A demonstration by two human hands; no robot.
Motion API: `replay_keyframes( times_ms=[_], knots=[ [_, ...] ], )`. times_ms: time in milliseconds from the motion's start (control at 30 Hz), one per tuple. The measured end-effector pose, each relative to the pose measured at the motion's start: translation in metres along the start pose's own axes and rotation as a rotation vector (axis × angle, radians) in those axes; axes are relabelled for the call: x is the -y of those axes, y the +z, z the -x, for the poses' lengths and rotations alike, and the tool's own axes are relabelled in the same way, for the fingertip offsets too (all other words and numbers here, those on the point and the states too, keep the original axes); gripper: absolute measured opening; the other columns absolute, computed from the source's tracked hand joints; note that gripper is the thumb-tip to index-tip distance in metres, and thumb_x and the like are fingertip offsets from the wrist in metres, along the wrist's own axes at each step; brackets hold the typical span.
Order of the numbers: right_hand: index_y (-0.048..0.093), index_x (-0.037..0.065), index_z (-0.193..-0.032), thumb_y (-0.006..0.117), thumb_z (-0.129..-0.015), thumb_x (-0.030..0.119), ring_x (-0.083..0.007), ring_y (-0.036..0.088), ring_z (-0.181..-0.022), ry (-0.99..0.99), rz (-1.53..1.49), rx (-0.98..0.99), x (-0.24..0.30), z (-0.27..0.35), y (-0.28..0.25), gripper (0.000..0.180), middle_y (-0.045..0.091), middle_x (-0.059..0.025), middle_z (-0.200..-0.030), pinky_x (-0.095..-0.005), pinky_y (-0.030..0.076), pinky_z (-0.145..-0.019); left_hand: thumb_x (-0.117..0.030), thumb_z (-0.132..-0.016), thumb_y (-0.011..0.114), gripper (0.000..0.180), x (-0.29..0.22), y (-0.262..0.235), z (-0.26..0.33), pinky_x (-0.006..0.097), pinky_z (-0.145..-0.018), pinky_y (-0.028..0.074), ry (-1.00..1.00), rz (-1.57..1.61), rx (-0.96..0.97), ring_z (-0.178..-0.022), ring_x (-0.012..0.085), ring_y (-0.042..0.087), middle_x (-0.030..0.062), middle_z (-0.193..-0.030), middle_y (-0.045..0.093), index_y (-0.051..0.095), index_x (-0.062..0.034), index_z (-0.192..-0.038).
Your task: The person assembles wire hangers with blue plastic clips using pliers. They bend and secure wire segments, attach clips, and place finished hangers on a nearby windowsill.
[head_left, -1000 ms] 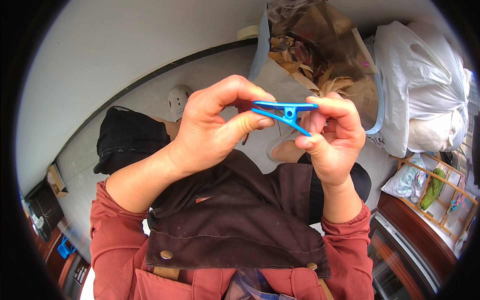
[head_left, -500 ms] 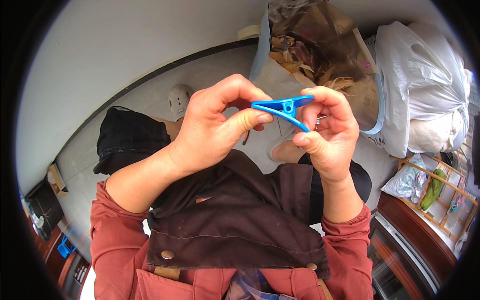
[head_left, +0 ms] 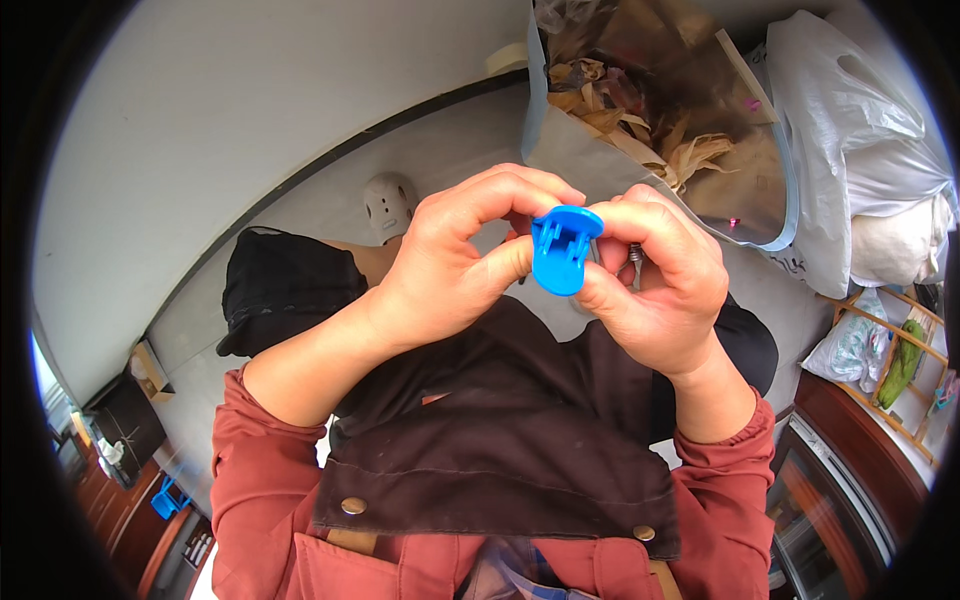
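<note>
Head view: your left hand [head_left: 450,265] and right hand [head_left: 660,285] both pinch the blue clip [head_left: 560,250], paper sack [head_left: 690,140] at one o'clock.

Open floor [head_left: 330,200] left of the hands; leaf-filled sack [head_left: 650,130] crowds the right.

We see bright, even daylight with soft, faint shadows. The pale grey wall [head_left: 200,120] is nearly washed out. Fisheye distortion bends straight edges, a black vignette rings the frame, and focus stays sharp centrally.
</note>
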State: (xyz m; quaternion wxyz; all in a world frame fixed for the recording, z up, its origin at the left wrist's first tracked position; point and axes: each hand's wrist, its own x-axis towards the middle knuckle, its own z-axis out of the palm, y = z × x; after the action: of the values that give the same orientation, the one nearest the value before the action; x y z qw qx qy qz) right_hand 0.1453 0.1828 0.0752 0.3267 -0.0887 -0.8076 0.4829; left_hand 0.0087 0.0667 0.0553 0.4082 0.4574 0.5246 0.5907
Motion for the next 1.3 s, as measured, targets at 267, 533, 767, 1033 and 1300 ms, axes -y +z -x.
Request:
replay_keyframes(
  times_ms=[267,533,767,1033,1300],
  knots=[
    [0.061,0.003,-0.086,0.070,-0.059,-0.003,-0.0128,0.048,-0.049,0.000,0.034,0.031,0.001,0.004,-0.003,0.029,0.051,-0.0040,-0.061,-0.0242,0.037,-0.043,-0.001,-0.074,0.067,0.035,-0.011,0.003,-0.002,0.031,-0.080,0.048,0.171,-0.412,0.028,-0.095,0.0211,0.059,0.0123,-0.104,0.060,0.055,-0.0010,-0.108],
    [0.056,0.002,-0.098,0.074,-0.064,0.003,-0.0091,0.047,-0.053,0.103,-0.044,0.032,0.002,0.005,0.000,0.038,0.052,-0.0021,-0.067,-0.0228,0.039,-0.047,0.004,-0.077,0.062,0.031,-0.011,0.003,-0.002,0.030,-0.075,0.053,0.109,-0.309,-0.051,-0.087,0.0201,0.062,0.0120,-0.100,0.061,0.055,0.0004,-0.107],
    [0.046,-0.003,-0.107,0.060,-0.083,0.009,-0.0060,0.046,-0.065,0.667,-0.656,-0.164,0.000,0.002,-0.006,0.030,0.048,-0.0035,-0.082,-0.0204,0.042,-0.057,0.005,-0.080,0.058,0.018,-0.004,-0.002,0.003,0.033,-0.073,0.057,0.112,-0.267,-0.082,-0.089,0.0210,0.062,0.0134,-0.097,0.061,0.054,0.0032,-0.098],
    [0.043,-0.006,-0.114,0.047,-0.089,0.006,-0.0250,0.061,-0.090,0.799,-0.928,-0.215,-0.005,0.000,-0.007,0.029,0.053,-0.0214,-0.109,-0.0309,0.052,-0.070,-0.004,-0.077,0.068,0.023,-0.016,-0.001,-0.003,0.029,-0.073,0.052,-0.207,0.092,-0.136,-0.083,0.0181,0.063,0.0110,-0.093,0.063,0.054,-0.0010,-0.094],
    [0.047,-0.005,-0.111,0.053,-0.088,0.007,-0.0253,0.064,-0.078,0.658,-0.927,-0.185,-0.004,0.002,-0.011,0.027,0.059,-0.0225,-0.103,-0.0285,0.052,-0.060,-0.008,-0.076,0.070,0.026,-0.021,0.000,-0.005,0.027,-0.070,0.051,-0.321,0.245,-0.206,-0.081,0.0174,0.063,0.0113,-0.093,0.064,0.054,-0.0022,-0.096]
  ],
)
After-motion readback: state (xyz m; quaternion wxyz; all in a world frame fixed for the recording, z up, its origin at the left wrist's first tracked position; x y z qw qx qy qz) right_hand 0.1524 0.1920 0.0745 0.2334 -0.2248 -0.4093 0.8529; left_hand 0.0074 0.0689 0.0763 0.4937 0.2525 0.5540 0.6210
